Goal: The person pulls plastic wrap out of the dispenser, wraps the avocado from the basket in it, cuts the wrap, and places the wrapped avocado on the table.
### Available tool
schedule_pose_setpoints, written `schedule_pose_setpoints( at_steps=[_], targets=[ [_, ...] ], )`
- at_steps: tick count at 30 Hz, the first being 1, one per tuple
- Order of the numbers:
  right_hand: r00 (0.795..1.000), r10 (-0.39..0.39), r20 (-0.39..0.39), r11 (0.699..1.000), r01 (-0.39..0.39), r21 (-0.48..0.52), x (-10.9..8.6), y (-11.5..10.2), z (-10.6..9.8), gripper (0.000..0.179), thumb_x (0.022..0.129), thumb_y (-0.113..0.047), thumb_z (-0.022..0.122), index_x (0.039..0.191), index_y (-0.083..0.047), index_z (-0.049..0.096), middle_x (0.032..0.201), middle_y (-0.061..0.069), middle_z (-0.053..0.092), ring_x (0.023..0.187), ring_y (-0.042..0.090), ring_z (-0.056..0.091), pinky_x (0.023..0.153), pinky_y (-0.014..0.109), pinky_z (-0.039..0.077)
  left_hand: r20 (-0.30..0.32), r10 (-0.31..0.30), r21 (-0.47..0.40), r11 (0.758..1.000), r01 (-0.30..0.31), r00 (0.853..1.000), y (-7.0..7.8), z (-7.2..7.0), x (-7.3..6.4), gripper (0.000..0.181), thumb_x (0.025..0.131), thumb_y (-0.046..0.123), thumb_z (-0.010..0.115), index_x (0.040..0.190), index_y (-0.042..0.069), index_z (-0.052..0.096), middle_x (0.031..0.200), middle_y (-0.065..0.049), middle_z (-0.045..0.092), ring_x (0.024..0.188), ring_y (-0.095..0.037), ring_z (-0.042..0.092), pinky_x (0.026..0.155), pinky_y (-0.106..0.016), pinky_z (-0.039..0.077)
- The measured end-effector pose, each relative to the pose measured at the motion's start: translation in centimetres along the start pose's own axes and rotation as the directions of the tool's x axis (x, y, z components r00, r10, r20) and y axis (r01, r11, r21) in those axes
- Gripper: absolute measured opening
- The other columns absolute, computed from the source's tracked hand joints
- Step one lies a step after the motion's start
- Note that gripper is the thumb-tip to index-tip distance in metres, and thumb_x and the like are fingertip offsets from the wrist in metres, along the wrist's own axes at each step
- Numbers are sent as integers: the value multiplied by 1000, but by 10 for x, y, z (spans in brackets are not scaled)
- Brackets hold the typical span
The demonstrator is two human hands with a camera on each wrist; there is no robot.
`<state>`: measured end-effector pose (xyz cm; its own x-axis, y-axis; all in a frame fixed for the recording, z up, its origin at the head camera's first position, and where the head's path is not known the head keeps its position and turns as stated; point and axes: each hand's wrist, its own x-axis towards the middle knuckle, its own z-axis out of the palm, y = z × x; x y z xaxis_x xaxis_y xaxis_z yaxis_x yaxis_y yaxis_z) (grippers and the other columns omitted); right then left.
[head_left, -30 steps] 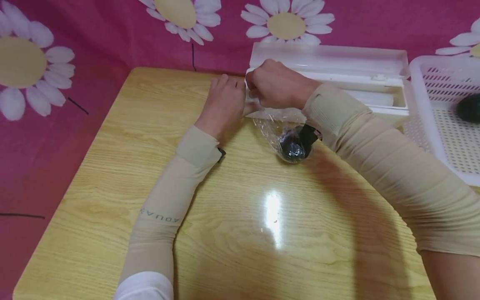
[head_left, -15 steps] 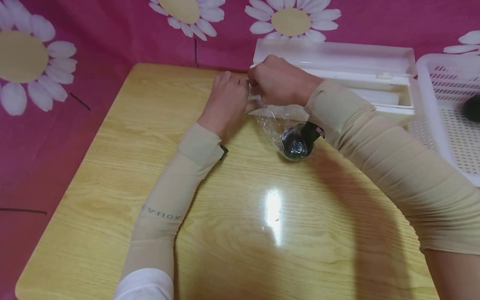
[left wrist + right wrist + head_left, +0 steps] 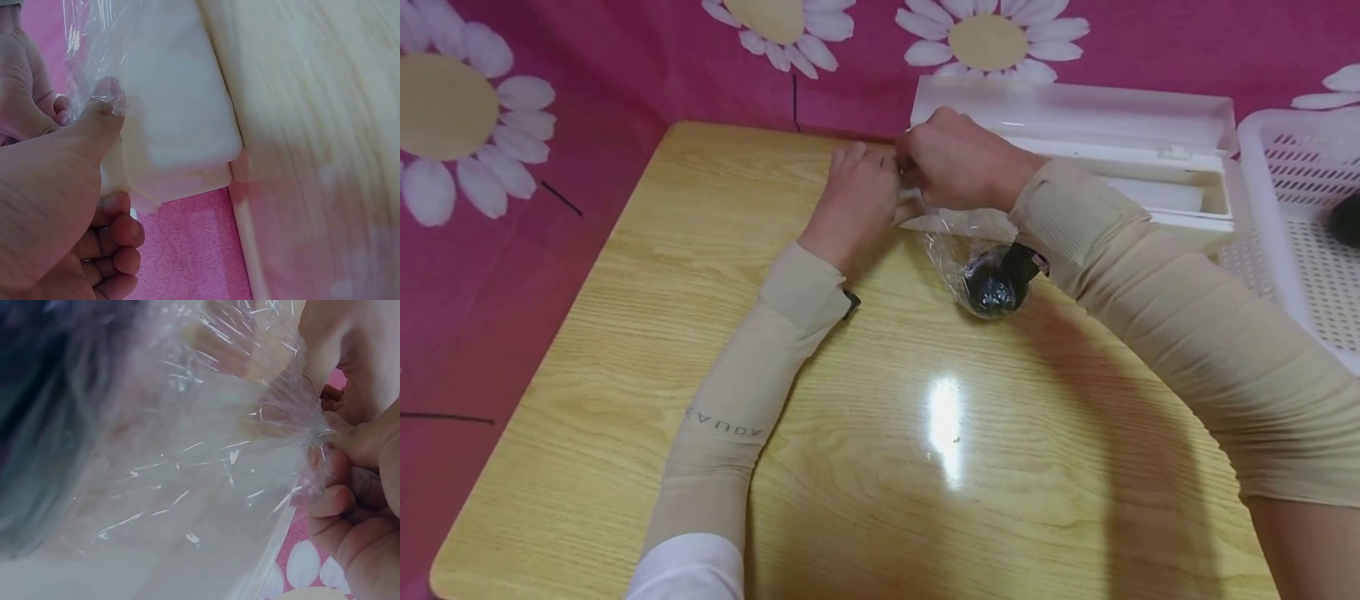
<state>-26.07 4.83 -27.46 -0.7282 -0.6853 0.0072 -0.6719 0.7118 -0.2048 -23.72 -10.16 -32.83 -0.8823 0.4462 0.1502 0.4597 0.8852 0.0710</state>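
Plastic film (image 3: 181,481) | right hand (image 3: 970,162): pinching gathered end | left hand (image 3: 853,196): curled, grip unclear | wrapped dark object (image 3: 988,292): nearside-right of pinch, right hand nearer

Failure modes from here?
The clear film, bunched at the right grip, might tear there. The dark round item, covered in that film, could roll if tugged. The white box, near the far edge of the table, may shift under a hard pull.
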Motion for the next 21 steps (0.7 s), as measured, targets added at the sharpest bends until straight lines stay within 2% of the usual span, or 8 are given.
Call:
schedule_pose_setpoints(
  at_steps=[9,14,17,21],
  targets=[
    [1000,-2,-8,1000,2,22,2,-1,2,17,89,-19,66,94,-4,73,85,12,73,73,26,63,74,40,51,25,-26,-39,999,27,999,-1,1,1,50,94,51,56,109,4,63,111,-13,66,109,-31,51,94,-42,36],
    [1000,8,-2,999,-8,33,2,-1,3,34,83,-37,76,94,-5,72,84,11,72,70,24,60,72,38,50,38,-30,-46,998,32,999,-2,1,1,49,94,51,56,107,4,63,110,-13,66,109,-31,51,93,-41,35],
    [1000,15,3,999,-15,34,1,-1,3,32,84,-34,75,95,-4,71,84,11,72,71,25,60,72,38,50,53,-31,-65,997,34,998,-2,0,2,50,94,51,56,110,5,62,111,-11,67,111,-30,51,95,-41,35],
    [1000,15,6,999,-15,44,1,0,4,19,90,-21,66,95,-3,70,86,12,72,74,26,61,75,39,50,79,-35,-80,996,41,996,-3,-1,2,52,93,54,55,113,6,61,113,-9,66,114,-28,50,99,-41,34]
  ],
)
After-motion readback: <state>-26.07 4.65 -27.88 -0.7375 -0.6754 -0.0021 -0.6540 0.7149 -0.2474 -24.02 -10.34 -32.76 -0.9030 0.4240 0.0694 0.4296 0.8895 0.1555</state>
